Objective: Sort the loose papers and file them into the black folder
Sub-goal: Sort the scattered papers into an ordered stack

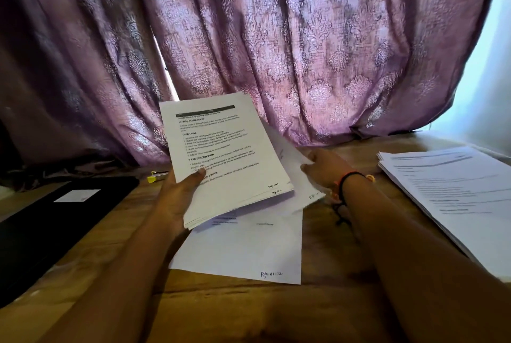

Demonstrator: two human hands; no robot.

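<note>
My left hand (177, 196) holds a stack of printed papers (221, 149) tilted up above the wooden table, thumb on the front page. My right hand (326, 168) pinches a single sheet (293, 171) that pokes out behind the right side of that stack. One loose page (249, 248) with a handwritten page number lies flat on the table under the stack. The black folder (49, 226) lies shut at the left, a white label on its cover. A second pile of papers (453, 193) rests at the right.
A yellow highlighter (156, 176) lies past the folder near the curtain. A purple patterned curtain (276, 38) hangs close behind the wooden table (326, 246). A pale wall stands at the far right.
</note>
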